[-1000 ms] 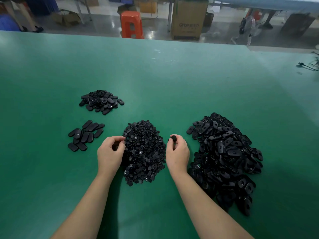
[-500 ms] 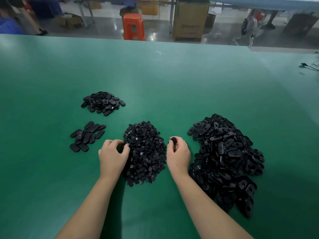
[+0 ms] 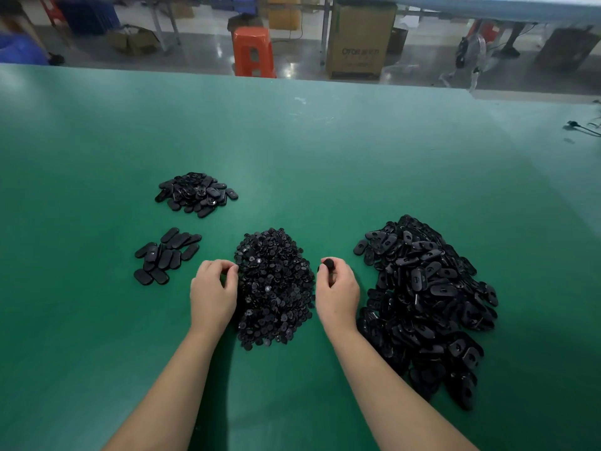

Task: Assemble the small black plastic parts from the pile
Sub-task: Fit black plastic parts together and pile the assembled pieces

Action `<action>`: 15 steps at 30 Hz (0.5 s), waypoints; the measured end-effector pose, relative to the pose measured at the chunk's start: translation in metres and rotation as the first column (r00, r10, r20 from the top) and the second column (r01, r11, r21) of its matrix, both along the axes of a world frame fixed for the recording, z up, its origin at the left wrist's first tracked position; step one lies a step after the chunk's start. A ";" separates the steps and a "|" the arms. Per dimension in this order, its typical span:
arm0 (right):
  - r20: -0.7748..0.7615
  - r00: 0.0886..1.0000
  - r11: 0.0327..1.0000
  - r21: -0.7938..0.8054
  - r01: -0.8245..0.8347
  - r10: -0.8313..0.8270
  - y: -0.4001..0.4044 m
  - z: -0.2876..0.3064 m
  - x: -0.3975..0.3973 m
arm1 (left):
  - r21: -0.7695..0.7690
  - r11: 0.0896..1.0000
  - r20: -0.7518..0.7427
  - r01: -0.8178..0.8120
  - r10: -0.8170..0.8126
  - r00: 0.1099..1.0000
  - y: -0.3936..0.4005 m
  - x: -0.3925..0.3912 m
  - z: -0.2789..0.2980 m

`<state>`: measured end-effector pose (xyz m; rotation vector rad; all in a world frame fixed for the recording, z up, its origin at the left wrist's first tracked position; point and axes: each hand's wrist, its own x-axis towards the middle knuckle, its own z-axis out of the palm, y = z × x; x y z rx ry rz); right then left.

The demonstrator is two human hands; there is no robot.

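Beside the pile [image 3: 274, 288], curled fingers [image 3: 338, 266].

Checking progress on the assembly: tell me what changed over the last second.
Little changed. The left hand shifted slightly, its curled fingers staying at the left edge of the middle pile of small round parts; whether it holds a piece is hidden. The right hand kept its grip on one black part. The big pile of oval parts and the two small groups at left stayed put.

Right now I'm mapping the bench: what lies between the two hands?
In the head view, the pile of small round black parts lies between the left hand and the right hand.
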<state>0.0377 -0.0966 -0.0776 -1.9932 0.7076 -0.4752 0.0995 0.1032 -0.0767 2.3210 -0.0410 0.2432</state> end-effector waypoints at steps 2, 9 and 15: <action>0.011 1.000 1.000 0.015 0.003 -0.003 0.000 0.000 0.000 | -0.060 0.997 0.015 -0.038 0.038 0.999 0.001 -0.001 -0.001; 0.085 0.995 0.989 0.142 0.037 -0.049 0.001 -0.002 0.000 | -0.368 0.918 -0.081 -0.150 0.129 0.988 0.001 -0.003 0.007; 0.074 0.996 0.989 0.142 0.042 -0.053 0.000 -0.002 -0.001 | -0.675 0.723 -0.196 -0.147 0.016 0.980 -0.020 -0.015 0.028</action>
